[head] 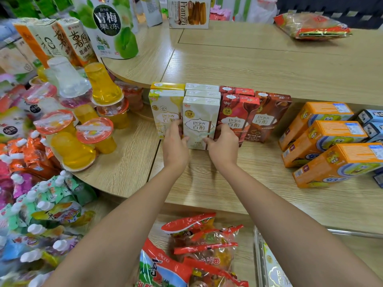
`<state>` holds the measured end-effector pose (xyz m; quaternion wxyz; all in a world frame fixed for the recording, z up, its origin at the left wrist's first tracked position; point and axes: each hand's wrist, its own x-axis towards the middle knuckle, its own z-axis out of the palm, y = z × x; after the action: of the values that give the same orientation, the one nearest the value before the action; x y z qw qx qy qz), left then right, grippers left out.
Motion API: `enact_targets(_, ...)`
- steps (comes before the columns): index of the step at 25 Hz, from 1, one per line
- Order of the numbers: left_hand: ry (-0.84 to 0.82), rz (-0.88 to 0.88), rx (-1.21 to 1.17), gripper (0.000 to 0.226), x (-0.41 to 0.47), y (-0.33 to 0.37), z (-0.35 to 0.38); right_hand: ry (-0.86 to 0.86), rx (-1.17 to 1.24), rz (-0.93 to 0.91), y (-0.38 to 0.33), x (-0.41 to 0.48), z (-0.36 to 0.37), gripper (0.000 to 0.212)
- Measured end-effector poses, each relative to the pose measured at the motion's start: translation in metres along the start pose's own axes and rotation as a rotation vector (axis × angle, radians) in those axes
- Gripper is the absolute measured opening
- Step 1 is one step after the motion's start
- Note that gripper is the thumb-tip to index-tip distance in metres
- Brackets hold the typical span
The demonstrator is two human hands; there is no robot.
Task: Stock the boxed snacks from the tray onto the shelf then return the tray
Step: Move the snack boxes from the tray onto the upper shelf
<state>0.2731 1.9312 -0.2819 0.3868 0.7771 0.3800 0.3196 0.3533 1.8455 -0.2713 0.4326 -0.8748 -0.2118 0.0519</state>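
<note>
Both hands, left hand [175, 141] and right hand [223, 145], pinched the white Pejoy box [200, 123] between them. Its long axis stood upright. The shelf [228, 183] row lay directly behind the grip.

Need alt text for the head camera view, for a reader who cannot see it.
Both hands, left hand and right hand, grip a white snack box standing upright on a wooden shelf, in a row between a yellow box and red boxes. Orange boxes lie to the right, jelly cups to the left.
</note>
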Motion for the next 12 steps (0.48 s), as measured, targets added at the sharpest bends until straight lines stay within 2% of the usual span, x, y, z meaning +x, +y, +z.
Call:
enact_targets(9,-0.061,-0.055,0.087,0.036,-0.003,0.009,-0.015,0.012,-0.12,0.025,-0.005,-0.006,-0.013,0.049)
enact_targets(12,-0.063,-0.05,0.127,0.036,-0.007,0.014,-0.019,0.005,-0.093,0.023,-0.007,-0.011,-0.021,0.043)
